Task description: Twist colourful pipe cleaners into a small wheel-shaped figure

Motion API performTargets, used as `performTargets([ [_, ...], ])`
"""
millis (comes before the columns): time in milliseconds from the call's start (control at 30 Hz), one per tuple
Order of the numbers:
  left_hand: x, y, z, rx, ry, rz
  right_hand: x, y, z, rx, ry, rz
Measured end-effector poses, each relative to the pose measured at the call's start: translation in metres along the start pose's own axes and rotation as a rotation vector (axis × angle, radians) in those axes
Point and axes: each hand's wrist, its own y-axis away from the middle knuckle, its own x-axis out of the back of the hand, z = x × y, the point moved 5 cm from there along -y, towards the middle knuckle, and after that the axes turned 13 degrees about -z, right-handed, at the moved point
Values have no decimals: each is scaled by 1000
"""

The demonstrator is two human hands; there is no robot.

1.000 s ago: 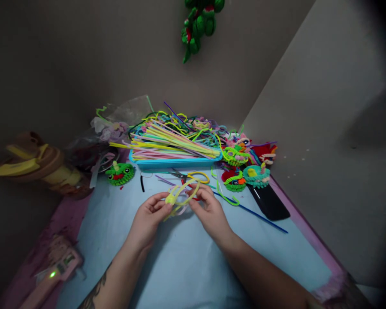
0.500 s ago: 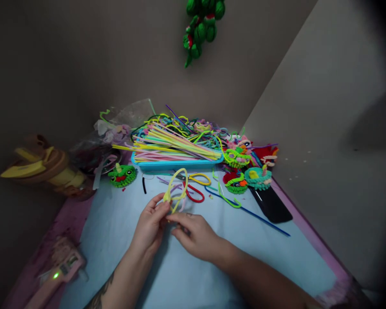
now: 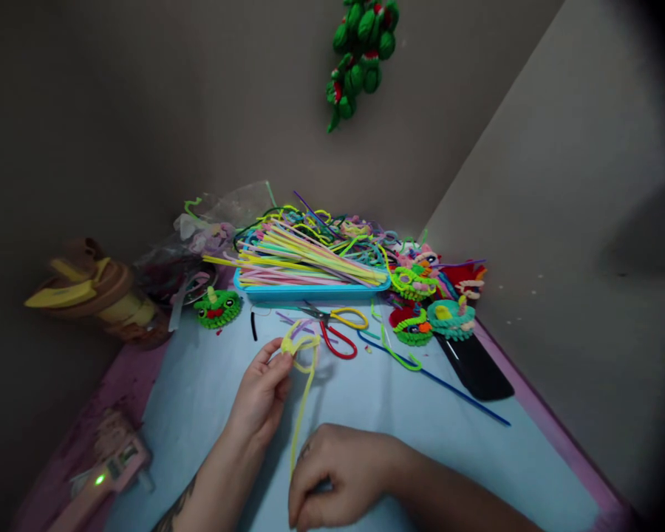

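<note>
My left hand [image 3: 263,388] pinches a small looped bundle of yellow pipe cleaner [image 3: 304,343] between thumb and fingers, above the light blue table cover. From that bundle a long yellow strand runs down toward me. Its lower end goes to my right hand [image 3: 338,476], whose thumb and fingers are closed on it near the bottom of the view; the tip is hidden. Just beyond the loops lie open scissors [image 3: 340,332] with one red and one yellow handle, and a few purple pipe cleaner pieces [image 3: 288,321].
A blue tray [image 3: 310,293] heaped with pastel pipe cleaners stands at the back. Finished green figures [image 3: 218,309] sit left and right of it. A black phone [image 3: 479,369] and a dark blue pipe cleaner [image 3: 465,399] lie at right; a pink device [image 3: 119,462] is at left.
My right hand has moved down toward me, drawing the yellow strand out long. The upright yellow loop has become smaller and lower. My left hand keeps its pinch.
</note>
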Motion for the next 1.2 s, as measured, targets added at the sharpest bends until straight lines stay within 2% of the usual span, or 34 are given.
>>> performTargets([
  [67,-2,1,3,-14,-44,14,10,2,-1,-23,-14,85],
  [100,-3,2,4,-21,-75,24,18,4,-1,-47,3,182],
  [200,-7,5,4,-29,-186,36,46,19,1,-158,161,609],
  [267,-9,6,3,-37,-265,19,56,32,2,-240,297,853],
  [367,-12,8,-1,-43,-355,-25,61,42,4,-318,436,1026],
  [600,-18,11,-9,-39,-396,-100,63,44,6,-367,513,1069],
  [800,-18,13,-8,-28,-377,-99,65,42,4,-335,560,1018],
  [900,-18,12,-8,-24,-359,-93,65,43,6,-390,586,1028],
  [1200,-21,12,-7,-22,-377,-107,63,44,15,-445,426,1016],
])
